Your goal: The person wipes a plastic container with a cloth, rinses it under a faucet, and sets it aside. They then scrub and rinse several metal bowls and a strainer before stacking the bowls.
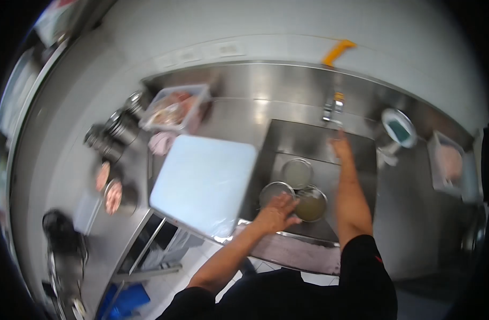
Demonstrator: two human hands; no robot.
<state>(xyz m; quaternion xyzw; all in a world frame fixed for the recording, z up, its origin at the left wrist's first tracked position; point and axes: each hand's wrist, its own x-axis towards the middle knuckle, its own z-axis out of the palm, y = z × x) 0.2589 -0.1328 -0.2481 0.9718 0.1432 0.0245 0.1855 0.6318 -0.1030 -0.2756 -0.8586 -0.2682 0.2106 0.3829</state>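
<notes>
**Two hands at a steel sink**

Two bare arms reach from a black-sleeved person into a sink (308,140) set in a steel counter (239,114), seen from above through a fisheye lens. Left hand (276,212) rests on the rims of two round bowls in the near part of the basin, fingers spread and loosely curled, not clenched. One bowl (274,190) lies just behind the hand, and the other (312,205), holding murky liquid, sits just to its right, touching or nearly touching the first. A third bowl (297,173) stands just behind them. Right hand (340,146) stretches to the far side of the basin, just below the tap (332,108); it is blurred, so whether its fingers grasp anything cannot be told. Left of the sink lies a white board (204,181). Behind it a clear tub (175,108) holds pinkish food. Dark round pots (113,136) stand farther left, near the counter edge
</notes>
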